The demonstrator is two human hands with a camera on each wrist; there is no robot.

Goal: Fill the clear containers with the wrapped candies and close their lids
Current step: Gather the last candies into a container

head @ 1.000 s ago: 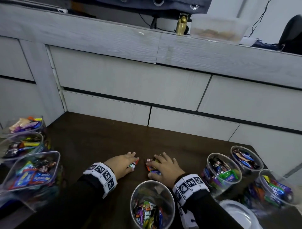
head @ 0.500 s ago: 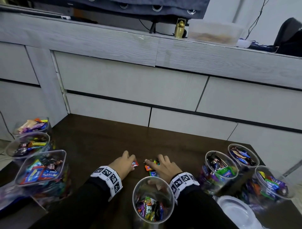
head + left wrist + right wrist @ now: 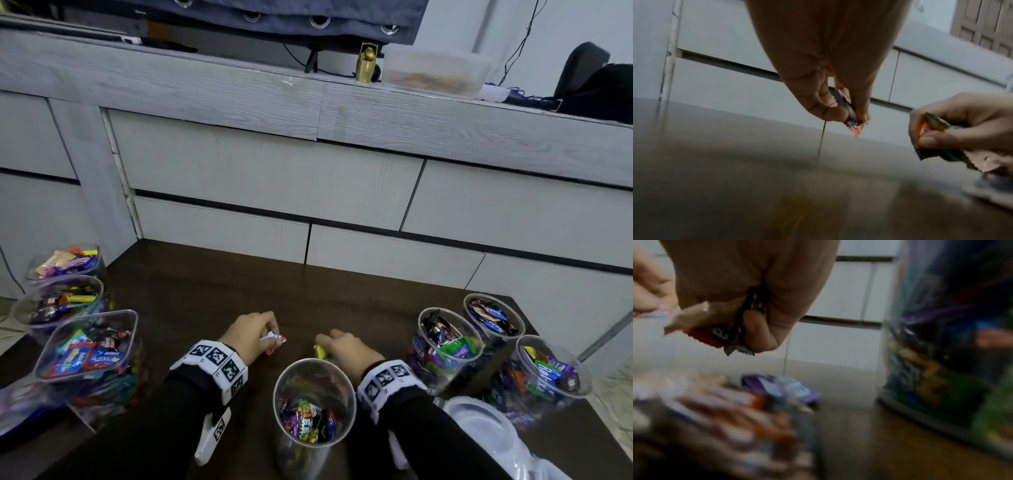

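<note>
My left hand (image 3: 263, 337) pinches one orange-red wrapped candy (image 3: 275, 340) between thumb and fingertips, just above the dark table (image 3: 205, 294); the left wrist view shows this candy (image 3: 855, 129) and left hand (image 3: 851, 116) close up. My right hand (image 3: 334, 344) grips a bunch of wrapped candies (image 3: 320, 352), seen from below as a red and dark bundle (image 3: 715, 334) in the right hand (image 3: 740, 332). A round clear container (image 3: 313, 368), partly filled, stands open just in front of both wrists. One purple candy (image 3: 781, 387) lies on the table under the right hand.
Three open round containers of candy (image 3: 448, 339) (image 3: 493, 317) (image 3: 551, 370) stand at the right, with a clear lid (image 3: 479, 428) near the front right edge. At the left stand a square container (image 3: 89, 342) and two more behind it (image 3: 58, 301). Grey drawers (image 3: 274, 178) back the table.
Both hands lay flat over loose candies on the table; now their fingers have curled round candies and lifted them slightly, drawing back toward the front container.
</note>
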